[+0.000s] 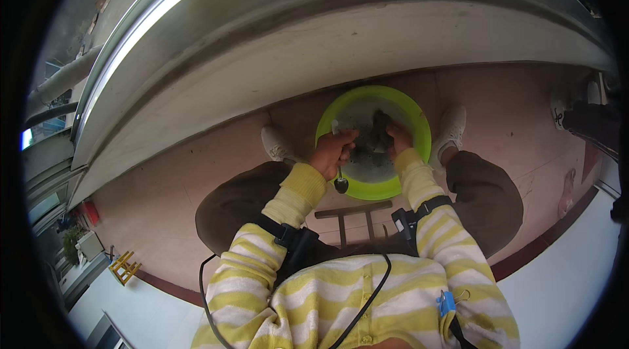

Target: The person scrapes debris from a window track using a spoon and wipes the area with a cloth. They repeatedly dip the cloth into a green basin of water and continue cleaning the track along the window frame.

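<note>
A lime-green plastic basin (422, 152) of cloudy grey water stands on the floor between my feet. My left hand (334, 151), over the basin's left side, is closed around a metal spoon (341, 185). The spoon's dark bowl points towards me and its other end shows above my knuckles. Inside the right part of the basin, my right hand (401, 140) grips a dark, wet lump (379, 125). What the lump is cannot be made out. Dark specks and a dark patch lie in the water beside it.
My shoes (276, 143) stand on either side of the basin. Behind it runs a low pale wall (295, 69). The legs of a wooden stool (354, 212) show below me. A yellow stool (125, 267) stands far left; a dark object (589, 123) is at the right.
</note>
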### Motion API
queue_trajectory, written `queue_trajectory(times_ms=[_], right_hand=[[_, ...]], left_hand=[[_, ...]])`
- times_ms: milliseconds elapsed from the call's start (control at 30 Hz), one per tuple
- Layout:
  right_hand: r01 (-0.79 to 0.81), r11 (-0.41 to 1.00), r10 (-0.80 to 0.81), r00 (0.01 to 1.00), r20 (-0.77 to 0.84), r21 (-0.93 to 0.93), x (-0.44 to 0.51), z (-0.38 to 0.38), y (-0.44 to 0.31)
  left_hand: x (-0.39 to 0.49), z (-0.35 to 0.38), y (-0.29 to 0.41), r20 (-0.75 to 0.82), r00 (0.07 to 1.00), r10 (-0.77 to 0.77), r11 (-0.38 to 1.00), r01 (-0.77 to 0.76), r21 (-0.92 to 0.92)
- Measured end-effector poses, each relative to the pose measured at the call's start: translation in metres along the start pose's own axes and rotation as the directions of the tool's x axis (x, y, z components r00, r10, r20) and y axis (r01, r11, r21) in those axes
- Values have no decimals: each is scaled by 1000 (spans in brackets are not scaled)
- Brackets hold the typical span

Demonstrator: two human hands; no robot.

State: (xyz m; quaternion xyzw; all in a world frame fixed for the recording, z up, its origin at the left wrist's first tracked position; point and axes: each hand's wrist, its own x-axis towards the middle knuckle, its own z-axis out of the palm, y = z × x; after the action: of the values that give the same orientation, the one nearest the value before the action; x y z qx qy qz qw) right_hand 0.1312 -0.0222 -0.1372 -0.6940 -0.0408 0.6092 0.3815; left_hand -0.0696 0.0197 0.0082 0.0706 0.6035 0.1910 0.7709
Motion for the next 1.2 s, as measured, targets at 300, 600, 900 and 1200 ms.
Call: queue_trajectory(times_ms=[300, 600, 900, 1200], right_hand=[[214, 551, -253, 964, 83, -807, 9, -32, 76], [88, 644, -205, 977, -61, -760, 11, -36, 77], [-43, 949, 78, 992, 99, -312, -67, 30, 74], [70, 562, -263, 960, -98, -824, -12, -12, 82]], left_hand=[[70, -37, -73, -109, 983, -151, 982, 161, 94], [85, -35, -107, -145, 963, -225, 951, 250, 184], [132, -49, -133, -27, 996, -91, 990, 87, -107], [135, -41, -159, -199, 960, 196, 935, -122, 333]])
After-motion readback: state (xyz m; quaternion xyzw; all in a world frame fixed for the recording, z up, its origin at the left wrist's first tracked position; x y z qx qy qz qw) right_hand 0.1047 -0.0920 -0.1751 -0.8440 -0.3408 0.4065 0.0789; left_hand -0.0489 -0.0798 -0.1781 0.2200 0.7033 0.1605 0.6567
